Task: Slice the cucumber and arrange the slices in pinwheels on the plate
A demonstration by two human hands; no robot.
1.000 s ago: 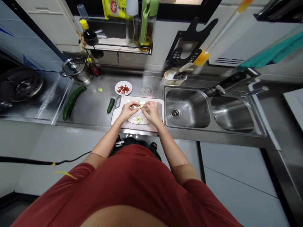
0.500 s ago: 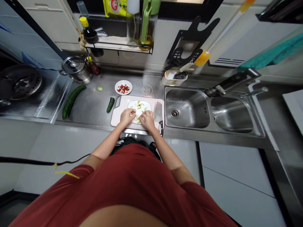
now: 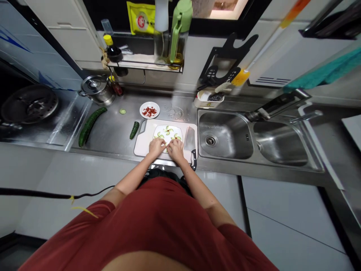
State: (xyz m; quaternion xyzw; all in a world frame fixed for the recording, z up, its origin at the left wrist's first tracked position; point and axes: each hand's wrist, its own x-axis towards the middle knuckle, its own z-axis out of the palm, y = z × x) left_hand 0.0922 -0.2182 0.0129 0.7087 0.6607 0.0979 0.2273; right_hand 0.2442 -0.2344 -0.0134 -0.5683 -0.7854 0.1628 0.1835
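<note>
A white square plate (image 3: 160, 130) lies on the pale cutting board (image 3: 140, 147), bearing thin cucumber slices (image 3: 168, 130) set out in flower shapes with red bits at their centres. Over its near edge, my left hand (image 3: 157, 147) and my right hand (image 3: 175, 149) almost meet, fingers curled and pinched at the nearest flower, which they largely cover. Whatever sits between the fingertips is too small to make out. To the right of the plate, a cleaver (image 3: 190, 137) rests on the board, its black handle toward me. A small dish (image 3: 149, 110) of chopped red pieces stands behind the board.
Left of the board lie a cucumber piece (image 3: 134, 130), a cucumber end slice (image 3: 122, 111) and a long cucumber (image 3: 90, 126). A lidded pot (image 3: 97, 90) stands at the back left. The double sink (image 3: 225, 131) is on the right, beside a utensil holder (image 3: 208, 101).
The camera view has shifted, so the counter appears slightly lower and further right. My hands have come closer together at the plate's near edge, uncovering the left and right cucumber flowers.
</note>
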